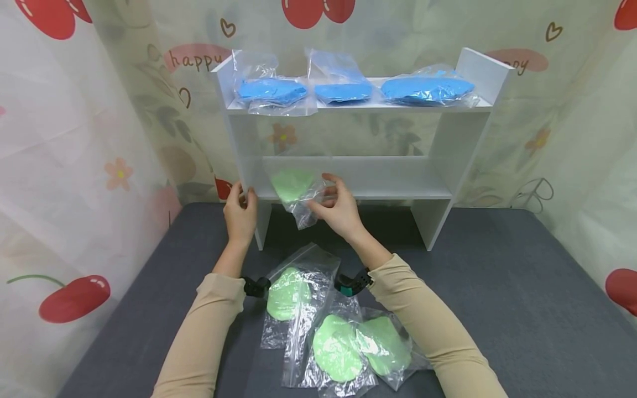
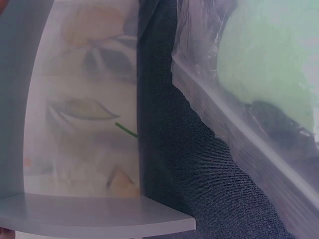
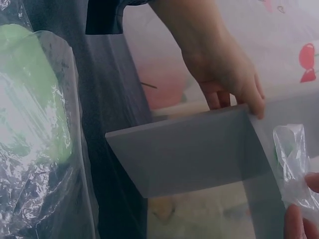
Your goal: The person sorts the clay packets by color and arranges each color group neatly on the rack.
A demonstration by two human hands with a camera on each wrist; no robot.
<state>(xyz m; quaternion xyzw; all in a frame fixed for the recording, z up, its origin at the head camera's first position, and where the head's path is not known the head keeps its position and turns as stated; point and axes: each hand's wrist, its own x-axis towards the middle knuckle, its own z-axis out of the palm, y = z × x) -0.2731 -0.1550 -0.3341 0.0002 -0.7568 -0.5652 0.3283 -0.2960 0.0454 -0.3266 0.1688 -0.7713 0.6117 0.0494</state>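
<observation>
My left hand (image 1: pixel 241 216) grips the front edge of the white shelf's left side panel (image 3: pixel 179 154), thumb and fingers on either side of it. My right hand (image 1: pixel 343 213) pinches a clear zip bag (image 1: pixel 292 185) with a soft light-green lump inside. That bag is at the left end of the middle shelf board (image 1: pixel 393 179), its lower corner hanging over the front edge. In the right wrist view, crumpled clear plastic (image 3: pixel 291 154) shows beside my right fingertips. The white shelf unit (image 1: pixel 470 143) stands upright on the dark table.
Several overlapping zip bags with green lumps (image 1: pixel 337 348) lie on the dark table (image 1: pixel 522 309) between my forearms. On the top board sit three clear bags with blue contents (image 1: pixel 428 88). A printed curtain (image 1: pixel 572 166) hangs behind and at both sides.
</observation>
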